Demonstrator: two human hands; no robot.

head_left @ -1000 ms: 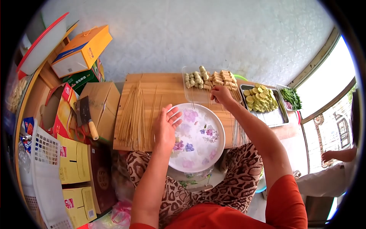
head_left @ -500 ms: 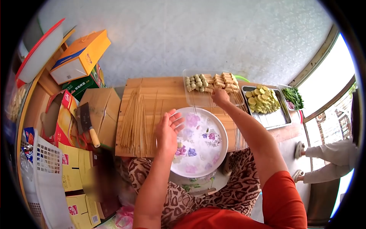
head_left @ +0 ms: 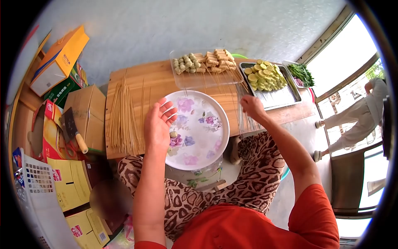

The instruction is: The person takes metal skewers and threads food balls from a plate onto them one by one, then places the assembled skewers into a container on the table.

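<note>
My left hand (head_left: 158, 124) is palm up with its fingers apart at the left rim of a round white tray (head_left: 207, 141) printed with purple flowers. A small pale ball (head_left: 173, 134) shows at the tray's left side, near my palm. My right hand (head_left: 253, 108) is closed, right of the tray, over a bundle of thin shiny strips (head_left: 246, 122) at the table edge. Its fingertips are hidden, so I cannot see what they hold. Behind the tray, a clear plastic container (head_left: 178, 79) holds skewered green balls (head_left: 186, 63) and tan rolls (head_left: 219, 60).
Bamboo skewers (head_left: 122, 120) lie on the wooden table's left. A metal tray (head_left: 286, 99) of yellow-green slices (head_left: 265, 76) and a container of greens (head_left: 302, 74) stand at right. A cleaver (head_left: 74, 128) rests by cardboard boxes (head_left: 85, 108). Another person (head_left: 356, 116) stands outside the doorway.
My right hand has moved from the container of skewered food towards me, to the strips at the table's right edge. My left hand stays open by the tray. The view has shifted right.
</note>
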